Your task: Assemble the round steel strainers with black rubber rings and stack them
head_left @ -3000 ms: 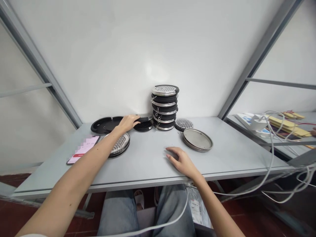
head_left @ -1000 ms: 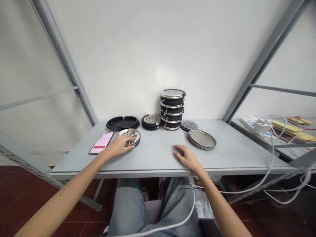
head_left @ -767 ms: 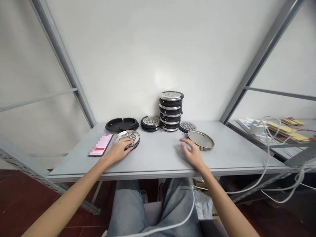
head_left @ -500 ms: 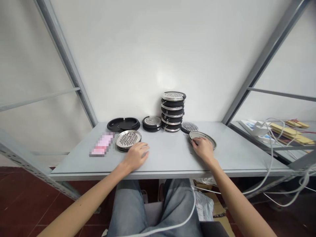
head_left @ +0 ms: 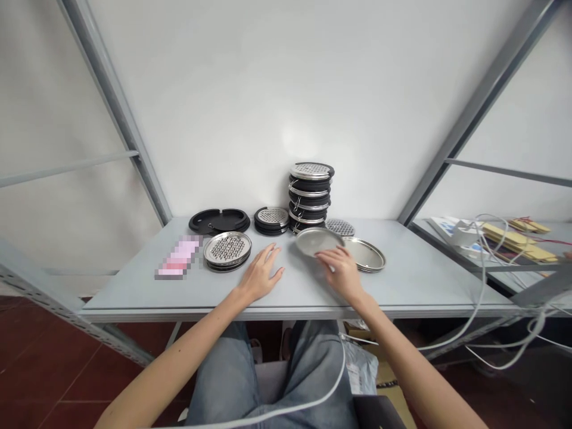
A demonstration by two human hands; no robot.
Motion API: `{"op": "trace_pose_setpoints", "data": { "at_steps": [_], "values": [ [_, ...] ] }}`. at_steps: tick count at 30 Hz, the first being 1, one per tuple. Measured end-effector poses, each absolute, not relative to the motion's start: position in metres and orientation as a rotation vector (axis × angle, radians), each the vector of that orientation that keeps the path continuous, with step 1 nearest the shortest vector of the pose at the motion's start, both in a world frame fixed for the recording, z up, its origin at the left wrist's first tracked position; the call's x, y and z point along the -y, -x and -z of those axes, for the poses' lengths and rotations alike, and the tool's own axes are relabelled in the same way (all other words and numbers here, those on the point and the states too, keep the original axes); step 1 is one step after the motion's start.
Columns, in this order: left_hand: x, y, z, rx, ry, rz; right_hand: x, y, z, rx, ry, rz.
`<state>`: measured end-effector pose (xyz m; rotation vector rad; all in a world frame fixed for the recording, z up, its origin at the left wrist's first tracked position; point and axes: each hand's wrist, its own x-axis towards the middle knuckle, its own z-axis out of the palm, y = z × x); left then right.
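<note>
My right hand (head_left: 340, 271) pinches the near edge of a shallow round metal plate (head_left: 316, 241), which is raised above the tabletop and slightly blurred. Just right of it, another round metal plate (head_left: 370, 255) lies on the table with its rim up, partly covered by the hand. My left hand (head_left: 261, 273) holds nothing, its fingers stretched out over the table. To the left of that hand sits a small stack of round metal grater discs (head_left: 227, 248), studded with raised holes.
Behind stands a tall stack of black-rimmed perforated discs (head_left: 310, 196) with wire clips. Beside it are a lower stack (head_left: 271, 217) and a flat perforated disc (head_left: 340, 227). Black rings (head_left: 218, 220) lie at the back left. White cables (head_left: 482, 298) hang at the right.
My right hand has lifted a metal plate from the pile at the right and carried it left. My left hand has moved slightly right, away from the grater discs, with fingers more spread.
</note>
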<state>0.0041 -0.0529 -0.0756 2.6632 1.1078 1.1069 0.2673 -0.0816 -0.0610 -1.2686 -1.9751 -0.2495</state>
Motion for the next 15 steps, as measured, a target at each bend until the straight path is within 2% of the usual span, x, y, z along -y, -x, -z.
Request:
{"op": "trace_pose_setpoints", "data": {
  "at_steps": [5, 7, 12, 15],
  "values": [
    [0.052, -0.004, 0.080, -1.215, -2.704, -1.001, 0.061, -0.248, 0.069, 2.301, 1.099, -0.130],
    [0.050, -0.005, 0.082, -1.202, -2.733, -0.936, 0.044, -0.265, 0.061, 2.207, 1.145, -0.170],
    [0.050, -0.007, 0.082, -1.155, -2.719, -0.844, -0.001, -0.322, 0.037, 1.850, 1.767, 0.119],
    [0.050, -0.007, 0.082, -1.182, -2.707, -0.853, -0.021, -0.344, 0.037, 1.754, 2.151, 0.136]
  ]
}}
